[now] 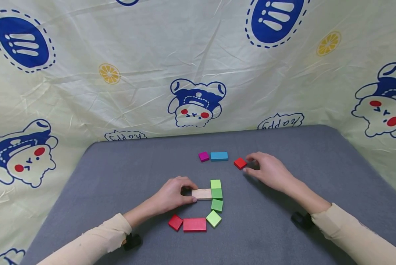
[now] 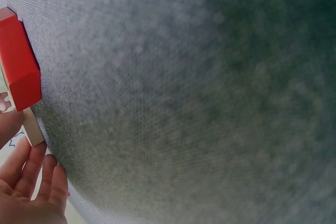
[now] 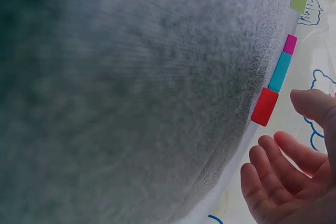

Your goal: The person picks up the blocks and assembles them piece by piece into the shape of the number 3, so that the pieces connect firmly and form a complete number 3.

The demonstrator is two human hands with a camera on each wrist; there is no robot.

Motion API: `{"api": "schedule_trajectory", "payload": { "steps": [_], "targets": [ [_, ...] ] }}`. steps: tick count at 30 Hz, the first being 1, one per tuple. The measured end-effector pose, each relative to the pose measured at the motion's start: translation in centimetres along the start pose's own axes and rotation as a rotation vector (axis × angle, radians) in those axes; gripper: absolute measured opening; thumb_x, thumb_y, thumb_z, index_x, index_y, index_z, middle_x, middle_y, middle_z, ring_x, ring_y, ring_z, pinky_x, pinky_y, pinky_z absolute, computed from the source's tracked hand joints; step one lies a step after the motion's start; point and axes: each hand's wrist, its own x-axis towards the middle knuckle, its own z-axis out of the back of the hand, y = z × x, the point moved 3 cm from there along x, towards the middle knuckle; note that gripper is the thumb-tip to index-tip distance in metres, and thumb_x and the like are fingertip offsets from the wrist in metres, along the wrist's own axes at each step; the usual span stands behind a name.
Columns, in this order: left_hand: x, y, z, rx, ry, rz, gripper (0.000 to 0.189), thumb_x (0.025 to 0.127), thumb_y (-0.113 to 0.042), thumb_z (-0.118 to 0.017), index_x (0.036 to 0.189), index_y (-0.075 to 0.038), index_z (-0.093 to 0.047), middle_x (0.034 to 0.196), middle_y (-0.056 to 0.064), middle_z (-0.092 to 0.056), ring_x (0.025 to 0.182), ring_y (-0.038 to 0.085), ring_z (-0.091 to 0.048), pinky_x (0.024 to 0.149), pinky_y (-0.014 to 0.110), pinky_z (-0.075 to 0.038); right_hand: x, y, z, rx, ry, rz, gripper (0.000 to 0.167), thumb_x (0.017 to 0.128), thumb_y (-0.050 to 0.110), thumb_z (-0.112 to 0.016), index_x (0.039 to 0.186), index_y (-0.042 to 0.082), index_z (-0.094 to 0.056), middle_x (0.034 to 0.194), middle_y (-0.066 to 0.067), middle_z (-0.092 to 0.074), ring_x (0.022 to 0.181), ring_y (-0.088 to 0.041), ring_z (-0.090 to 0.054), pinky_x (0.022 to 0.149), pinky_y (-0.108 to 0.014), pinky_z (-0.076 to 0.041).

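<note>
My left hand (image 1: 174, 193) pinches the left end of a plain wooden block (image 1: 202, 194) between thumb and fingers. The block's other end meets a green block (image 1: 217, 193), with a light green block (image 1: 216, 184) just behind that. At the back right, my right hand (image 1: 267, 171) has thumb and forefinger spread beside a red cube (image 1: 240, 163). In the right wrist view its fingertips stand apart from that red cube (image 3: 265, 107). To the cube's left lie a blue block (image 1: 219, 156) and a magenta cube (image 1: 203, 156).
Nearer the front of the grey table (image 1: 264, 235) lie a tilted red cube (image 1: 175, 222), a longer red block (image 1: 194, 225) and a turned light green block (image 1: 214, 218). Another green block (image 1: 217, 205) sits behind them. A printed curtain (image 1: 145, 99) hangs beyond the table's back edge.
</note>
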Motion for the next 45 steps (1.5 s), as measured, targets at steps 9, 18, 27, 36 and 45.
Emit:
{"api": "schedule_trajectory", "payload": {
  "steps": [9,18,27,36,45],
  "targets": [
    [0.0,0.0,0.0,0.002,0.003,0.02,0.023,0.086,-0.02,-0.077,0.108,-0.018,-0.073,0.099,-0.01,-0.064,0.096,0.011,-0.054,0.086,0.032,-0.047,0.8,-0.1,-0.4,0.026,0.025,-0.007,0.046,0.087,0.033,-0.075,0.12,0.004,-0.065,0.104,-0.009,-0.066,0.088,-0.023,-0.059,0.071,-0.04,-0.047],
    [0.0,0.0,0.0,0.001,0.003,0.024,0.023,0.086,-0.02,-0.077,0.109,-0.018,-0.073,0.101,-0.01,-0.064,0.097,0.01,-0.054,0.087,0.033,-0.047,1.5,-0.1,-0.7,0.041,0.062,-0.022,0.045,0.086,0.031,-0.075,0.118,0.002,-0.065,0.096,-0.006,-0.066,0.078,-0.018,-0.055,0.066,-0.035,-0.044],
    [0.0,0.1,-0.1,0.001,0.003,0.023,0.024,0.086,-0.02,-0.077,0.109,-0.018,-0.073,0.101,-0.01,-0.064,0.097,0.01,-0.054,0.087,0.033,-0.047,2.0,-0.2,-1.0,0.04,0.067,-0.033,0.043,0.086,0.028,-0.075,0.117,0.001,-0.065,0.096,-0.007,-0.066,0.077,-0.018,-0.056,0.068,-0.036,-0.046],
    [0.0,0.2,-0.1,-0.001,-0.004,0.024,0.024,0.086,-0.02,-0.077,0.109,-0.018,-0.073,0.101,-0.009,-0.064,0.097,0.01,-0.054,0.087,0.032,-0.047,2.5,-0.3,-1.2,0.024,0.078,-0.038,0.04,0.085,0.026,-0.076,0.116,0.001,-0.066,0.091,-0.005,-0.065,0.076,-0.018,-0.056,0.067,-0.036,-0.046],
    [-0.1,0.1,-0.2,0.004,-0.006,0.031,0.024,0.086,-0.02,-0.077,0.109,-0.018,-0.073,0.102,-0.009,-0.064,0.097,0.01,-0.054,0.086,0.032,-0.047,2.8,-0.2,-1.3,0.026,0.088,-0.027,0.038,0.084,0.025,-0.076,0.113,0.002,-0.066,0.087,-0.002,-0.063,0.072,-0.016,-0.055,0.065,-0.034,-0.045]
  ]
}}
